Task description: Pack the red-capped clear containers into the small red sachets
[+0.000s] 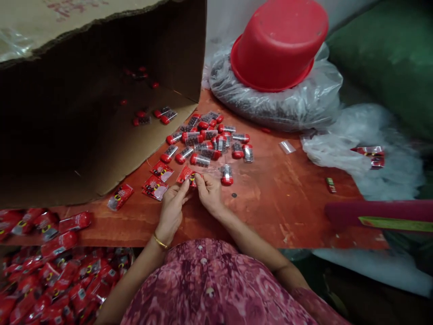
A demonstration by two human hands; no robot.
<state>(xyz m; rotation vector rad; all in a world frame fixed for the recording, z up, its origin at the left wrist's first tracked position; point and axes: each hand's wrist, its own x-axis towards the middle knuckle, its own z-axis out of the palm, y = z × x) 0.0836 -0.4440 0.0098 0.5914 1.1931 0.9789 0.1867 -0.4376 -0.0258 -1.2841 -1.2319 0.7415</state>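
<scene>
My left hand (pixel 172 207) and my right hand (pixel 209 194) meet over a reddish wooden board (pixel 270 203), both pinching one small red printed packet (pixel 187 175) between fingertips. Just beyond lies a heap of small clear vials with red caps (pixel 209 137), filled with dark beads. One such vial (pixel 226 174) lies right of my right hand. Three red packets (pixel 155 183) lie on the board left of my hands. A gold bangle is on my left wrist.
A large cardboard box (pixel 84 113) lies on its side at the left, a few vials inside. An upturned red basin (pixel 279 43) rests on a plastic bag of dark beads (pixel 270 108). Many filled red packets (pixel 50 275) pile up at lower left. White plastic bags (pixel 372 153) lie at right.
</scene>
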